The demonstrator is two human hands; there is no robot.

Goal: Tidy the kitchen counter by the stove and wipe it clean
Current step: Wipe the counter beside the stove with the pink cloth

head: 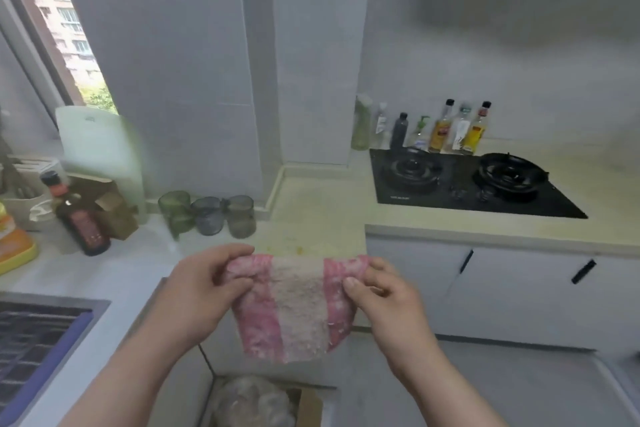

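Note:
A pink and beige cloth (pixel 298 308) hangs spread in the air in front of me. My left hand (pixel 204 291) pinches its upper left corner and my right hand (pixel 384 302) pinches its upper right corner. Beyond the cloth lies the pale yellow counter (pixel 322 215) with yellowish stains near its front edge. The black two-burner gas stove (pixel 467 184) is set into the counter at the right. Several bottles (pixel 443 128) stand in a row behind the stove against the wall.
Three glass cups (pixel 207 215) stand at the counter's inner corner. A dark sauce bottle (pixel 81 218), a cardboard box (pixel 110 208) and a pale green cutting board (pixel 100 152) are at the left. A sink with a rack (pixel 41 347) is at lower left. White cabinets (pixel 502 288) sit below the stove.

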